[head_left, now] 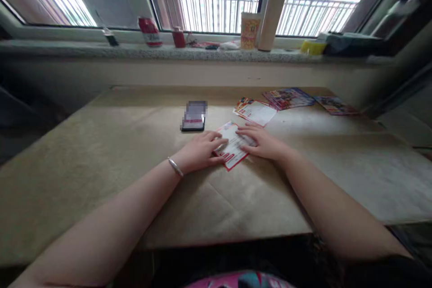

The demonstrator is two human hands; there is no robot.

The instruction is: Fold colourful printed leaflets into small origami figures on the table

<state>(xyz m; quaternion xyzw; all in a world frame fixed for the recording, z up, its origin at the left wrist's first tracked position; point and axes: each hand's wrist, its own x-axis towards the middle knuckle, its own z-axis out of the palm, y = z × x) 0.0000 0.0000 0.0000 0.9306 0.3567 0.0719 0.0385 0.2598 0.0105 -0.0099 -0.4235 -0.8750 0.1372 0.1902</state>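
Note:
A white card with a red border and small print [232,145] lies at a slant on the table in front of me. My left hand [206,148] rests on its left edge, fingers stretched out, with a silver bangle on the wrist. On the card's right side lies my right hand [260,140], its fingers extended and spread over the print. Just beyond the right hand is a small fan of similar white and orange cards [257,112]. A phone [194,116], its screen blurred out, lies beyond my left hand.
Colourful printed leaflets [288,98] lie at the table's far right, with another leaflet [335,105] beside them. The beige table [101,162] meets a wall under a windowsill. On the sill stand a red can [150,32], a red jar [178,37], a patterned cup [249,30] and a tall tube [274,11].

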